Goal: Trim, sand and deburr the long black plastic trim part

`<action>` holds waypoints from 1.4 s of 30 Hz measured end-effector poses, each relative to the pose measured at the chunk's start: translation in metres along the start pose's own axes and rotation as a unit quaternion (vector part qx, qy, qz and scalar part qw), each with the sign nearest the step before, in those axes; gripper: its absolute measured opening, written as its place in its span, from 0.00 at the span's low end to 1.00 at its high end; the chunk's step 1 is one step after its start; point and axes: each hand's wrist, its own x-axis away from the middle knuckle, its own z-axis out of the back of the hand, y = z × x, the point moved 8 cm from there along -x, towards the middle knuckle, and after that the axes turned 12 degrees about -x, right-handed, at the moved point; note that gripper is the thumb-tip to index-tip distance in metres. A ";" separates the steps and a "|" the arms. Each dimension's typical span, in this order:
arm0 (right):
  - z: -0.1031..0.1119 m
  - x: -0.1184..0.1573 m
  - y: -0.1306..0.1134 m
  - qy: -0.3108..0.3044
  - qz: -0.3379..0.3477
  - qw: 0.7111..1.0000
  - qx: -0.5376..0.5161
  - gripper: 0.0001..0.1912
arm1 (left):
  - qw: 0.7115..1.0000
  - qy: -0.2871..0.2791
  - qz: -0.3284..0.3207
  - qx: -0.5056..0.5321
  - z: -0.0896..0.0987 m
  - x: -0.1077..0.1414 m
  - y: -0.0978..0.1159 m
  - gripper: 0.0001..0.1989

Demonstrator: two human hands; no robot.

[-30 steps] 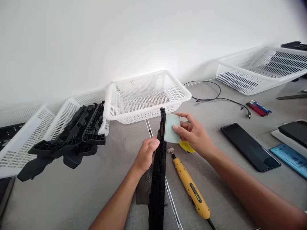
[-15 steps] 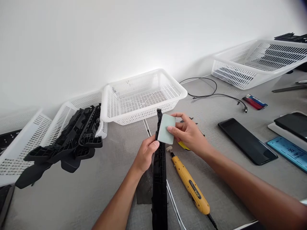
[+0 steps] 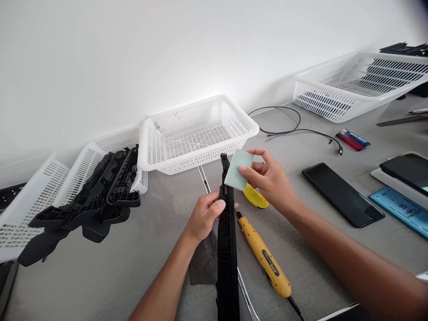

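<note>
My left hand (image 3: 206,216) is closed round a long, narrow black plastic part (image 3: 228,249), thumb on its face. The part is ribbed, stands lengthwise in front of me and runs off the bottom edge. Between thumb and fingers, my right hand (image 3: 269,176) pinches a thin pale green sanding sponge (image 3: 238,171). This sponge is tilted, its left edge beside the upper end of the black part; whether they touch I cannot tell. Just below the right hand lies a yellow-handled tool (image 3: 256,197), partly covered. A yellow rotary tool (image 3: 265,258) rests right of the black part.
A white basket (image 3: 200,158) stands against the wall. Left of it, black plastic parts (image 3: 100,191) overhang another basket. To the right are a phone (image 3: 343,194), a blue-framed display (image 3: 401,211), a cable (image 3: 297,118) and a further white basket (image 3: 326,100). A dark mat (image 3: 203,263) lies beneath.
My right hand has moved the sponge up and slightly right, exposing more of the black part and the yellow-handled tool. The left hand keeps its hold, shifted slightly right with the part.
</note>
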 end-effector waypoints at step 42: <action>-0.008 0.002 -0.002 -0.077 0.009 0.993 0.085 0.25 | 1.000 -0.008 -0.003 0.006 -0.004 0.000 -0.008 0.21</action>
